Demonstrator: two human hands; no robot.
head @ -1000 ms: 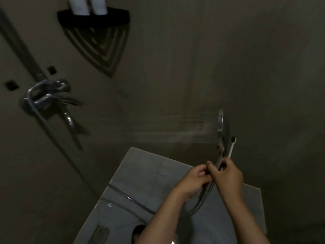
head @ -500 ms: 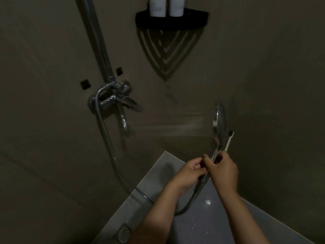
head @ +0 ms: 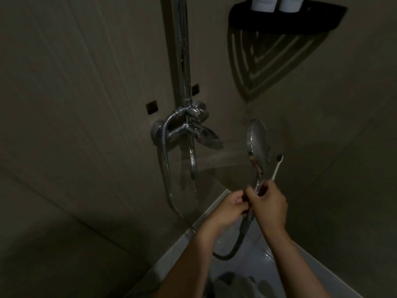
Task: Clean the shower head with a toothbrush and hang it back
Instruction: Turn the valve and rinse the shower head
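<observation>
A chrome shower head (head: pixel 257 140) stands upright at centre right, its face turned left toward the tap. My right hand (head: pixel 269 206) grips its handle together with a white toothbrush (head: pixel 277 167), whose dark bristles stick up beside the head. My left hand (head: pixel 228 209) holds the lower end of the handle, fingers curled at the hose joint. The metal hose (head: pixel 237 244) loops down under my hands and runs back to the mixer tap (head: pixel 189 127).
A chrome riser pipe (head: pixel 181 46) climbs the wall above the tap. A black corner shelf (head: pixel 285 20) with two white bottles hangs at top right. Water trickles from the tap spout (head: pixel 193 166). Pale floor tiles (head: pixel 260 263) lie below my arms.
The view has swung left, bringing the tap and riser pipe to the centre. The spray seen from the shower head a second ago is gone. Both hands keep their hold on the handle.
</observation>
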